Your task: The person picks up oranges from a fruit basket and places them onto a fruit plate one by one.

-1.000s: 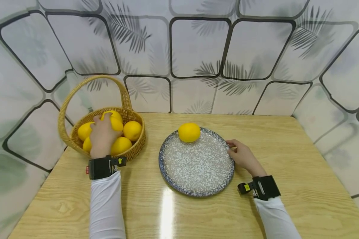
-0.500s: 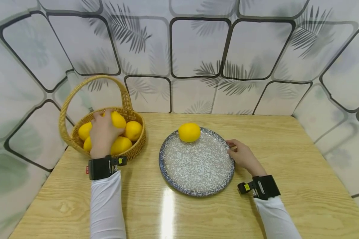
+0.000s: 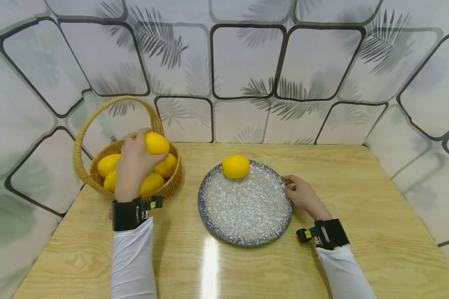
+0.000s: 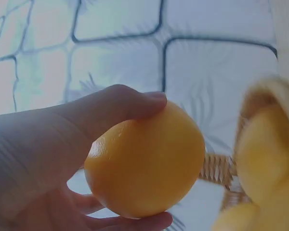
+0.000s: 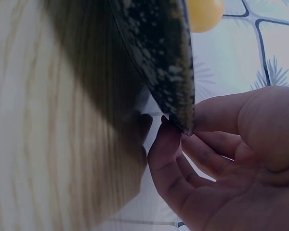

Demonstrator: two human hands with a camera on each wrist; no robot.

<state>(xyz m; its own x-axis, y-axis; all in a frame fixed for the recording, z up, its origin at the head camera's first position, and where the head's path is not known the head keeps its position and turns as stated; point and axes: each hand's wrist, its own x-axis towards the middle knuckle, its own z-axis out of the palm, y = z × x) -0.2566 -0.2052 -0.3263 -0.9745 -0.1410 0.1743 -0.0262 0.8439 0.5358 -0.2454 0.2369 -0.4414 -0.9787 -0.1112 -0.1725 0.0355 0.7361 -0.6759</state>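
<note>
My left hand [image 3: 134, 164] grips a yellow lemon [image 3: 156, 143] and holds it just above the wicker basket [image 3: 172, 185] at the left of the table. The left wrist view shows the thumb and fingers curled round that lemon [image 4: 145, 161]. Several more lemons [image 3: 107, 164] lie in the basket. One lemon [image 3: 235, 166] rests at the far edge of the speckled blue plate [image 3: 247, 216]. My right hand [image 3: 302, 194] pinches the plate's right rim; in the right wrist view its thumb and fingers [image 5: 171, 159] meet at the rim [image 5: 171, 72].
The basket's tall handle [image 3: 97, 109] arches over the lemons. A patterned wall stands close behind the wooden table [image 3: 378, 199]. Bare tabletop stretches in front of the plate and to its right.
My left hand has lifted one lemon up out of the basket and slightly right. The right hand and the plate have not moved.
</note>
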